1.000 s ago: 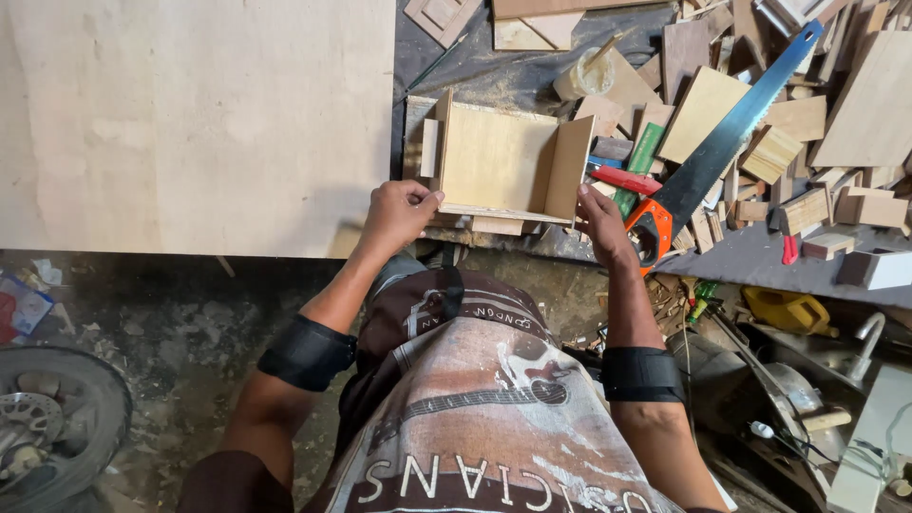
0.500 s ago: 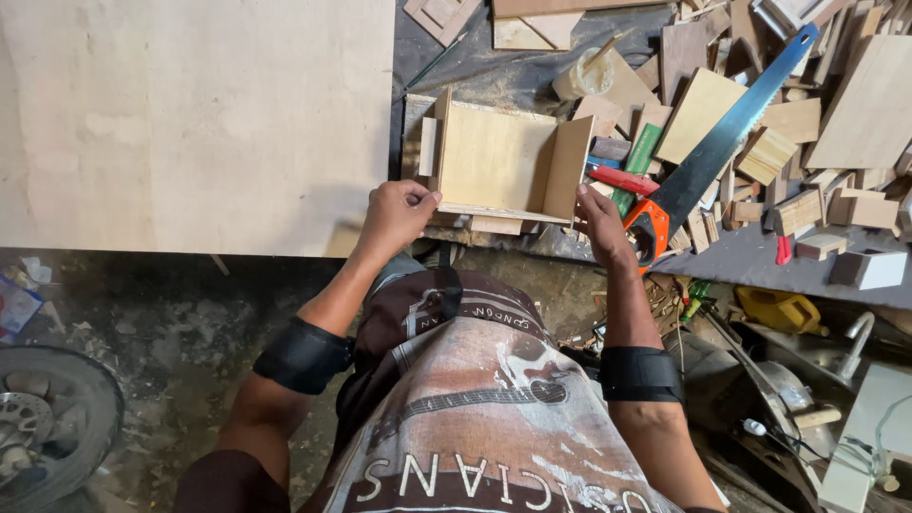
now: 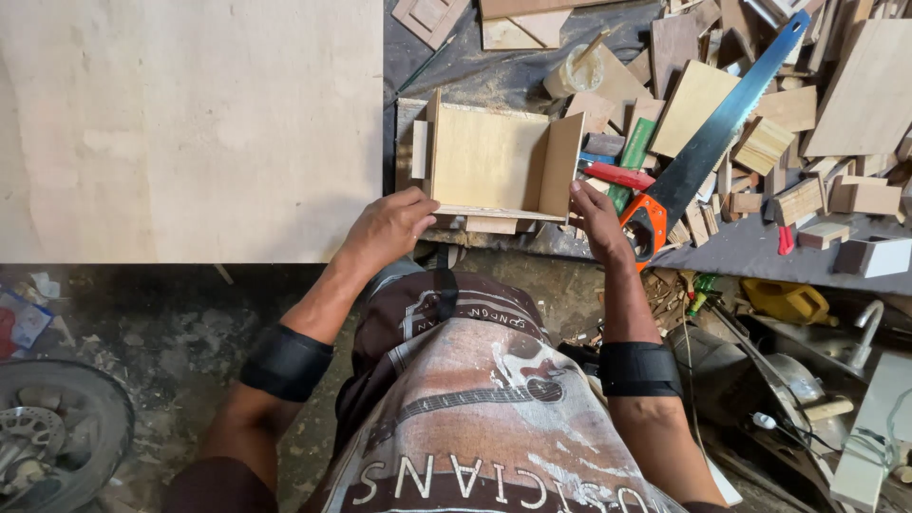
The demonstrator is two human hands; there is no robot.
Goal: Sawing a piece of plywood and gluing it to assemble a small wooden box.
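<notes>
Head view: left hand (image 3: pixel 391 226) and right hand (image 3: pixel 598 217) each pinch the wooden box (image 3: pixel 494 161) at the counter's (image 3: pixel 750 249) near edge; keeping corners squared looks wise.

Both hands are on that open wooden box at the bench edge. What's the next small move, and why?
Probably press the near front strip flush against the side panel. The left hand and right hand grip the near corners of the wooden box, which sits at the bench edge, and the handsaw lies untouched.
</notes>
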